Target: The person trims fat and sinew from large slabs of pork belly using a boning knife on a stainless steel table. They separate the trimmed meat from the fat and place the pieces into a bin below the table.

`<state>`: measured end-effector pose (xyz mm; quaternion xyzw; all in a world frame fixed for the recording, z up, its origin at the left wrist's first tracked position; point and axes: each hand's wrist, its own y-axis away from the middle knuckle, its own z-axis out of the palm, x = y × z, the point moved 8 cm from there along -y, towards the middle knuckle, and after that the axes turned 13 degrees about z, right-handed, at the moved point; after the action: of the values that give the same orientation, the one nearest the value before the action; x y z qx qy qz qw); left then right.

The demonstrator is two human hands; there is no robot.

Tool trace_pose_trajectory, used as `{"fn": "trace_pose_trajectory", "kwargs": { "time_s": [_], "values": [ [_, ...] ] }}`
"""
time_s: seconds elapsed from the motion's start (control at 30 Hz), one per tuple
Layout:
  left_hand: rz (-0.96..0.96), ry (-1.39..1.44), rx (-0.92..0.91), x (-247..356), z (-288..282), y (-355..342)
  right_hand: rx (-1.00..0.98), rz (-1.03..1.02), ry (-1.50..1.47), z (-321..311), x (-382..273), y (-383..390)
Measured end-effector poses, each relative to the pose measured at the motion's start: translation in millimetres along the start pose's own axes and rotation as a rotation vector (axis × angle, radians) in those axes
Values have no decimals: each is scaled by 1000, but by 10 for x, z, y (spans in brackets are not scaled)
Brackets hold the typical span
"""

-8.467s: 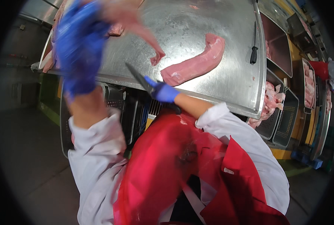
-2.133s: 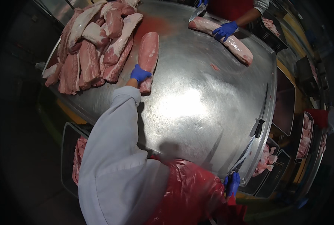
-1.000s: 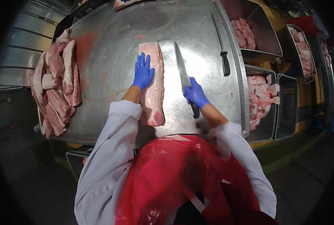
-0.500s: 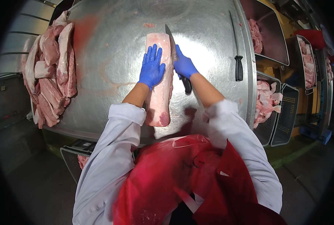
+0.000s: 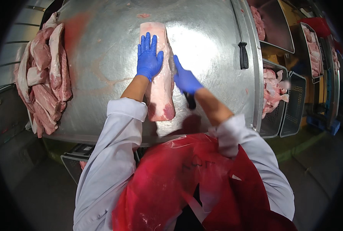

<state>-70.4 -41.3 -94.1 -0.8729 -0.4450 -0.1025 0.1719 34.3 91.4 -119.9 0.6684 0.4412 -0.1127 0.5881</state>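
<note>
A long pale slab of pork loin with a layer of fat lies lengthwise before me on the steel table. My left hand, gloved in blue, presses flat on its far half with the fingers stretched out. Beside the slab's right edge, my right hand, also in a blue glove, is closed on a knife. The black knife handle sticks out below that hand. The blade can hardly be made out along the meat's right side.
On the steel table, several pork pieces are heaped at far left. A sharpening steel lies near the right edge. Beyond it stand a crate of trimmings, a dark perforated crate and a bin. A meat scrap lies behind the slab.
My right hand and the knife have drawn back toward me along the slab's right side. My left hand stays flat on the meat. The whole view has shifted slightly.
</note>
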Motion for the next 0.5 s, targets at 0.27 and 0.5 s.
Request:
{"fn": "trace_pose_trajectory", "kwargs": {
  "time_s": [0.27,0.5],
  "values": [
    [34,127,60,99,-76,449,-56,50,-113,194,64,523],
    [19,38,-20,336,-234,1073,-54,-33,120,180,-216,70]
  ]
}}
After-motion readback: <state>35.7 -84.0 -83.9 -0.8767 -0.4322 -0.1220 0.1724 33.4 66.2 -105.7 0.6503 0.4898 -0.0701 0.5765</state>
